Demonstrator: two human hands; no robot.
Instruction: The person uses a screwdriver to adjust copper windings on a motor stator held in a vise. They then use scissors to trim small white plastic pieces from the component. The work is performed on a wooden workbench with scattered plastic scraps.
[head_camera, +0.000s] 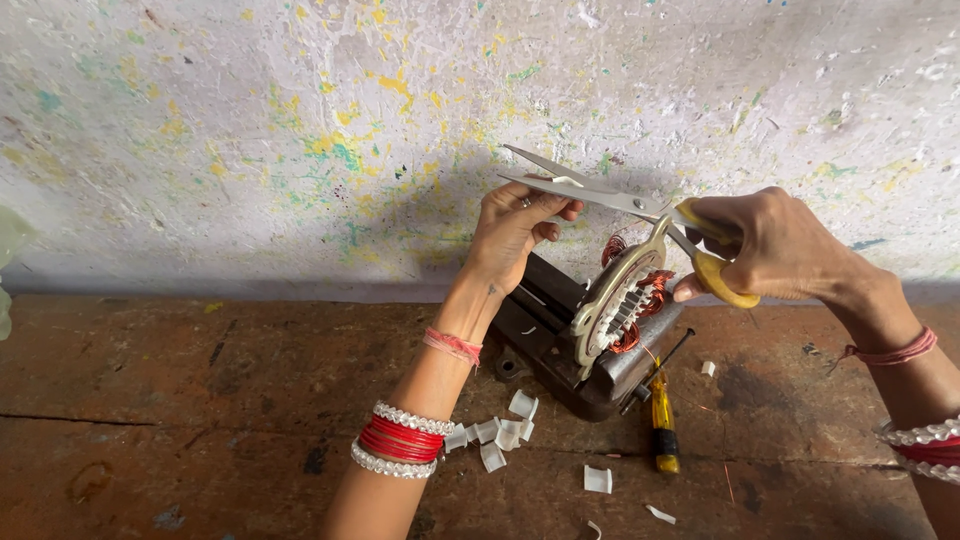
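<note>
My right hand (775, 245) grips the yellow handles of a pair of scissors (590, 190) whose blades are apart and point left. My left hand (515, 230) is raised at the blade tips, pinching a small white strip (566, 181) between the blades. Below both hands a round motor stator (620, 300) with copper windings stands on edge, clamped in a dark metal vise (560, 335) on the wooden bench (200, 400). Red and silver bangles ring both my wrists.
A yellow-handled screwdriver (662, 415) lies on the bench right of the vise. Several small white cut pieces (500, 430) are scattered in front of it, with more at the near edge. A paint-spattered white wall (300, 130) rises directly behind the bench.
</note>
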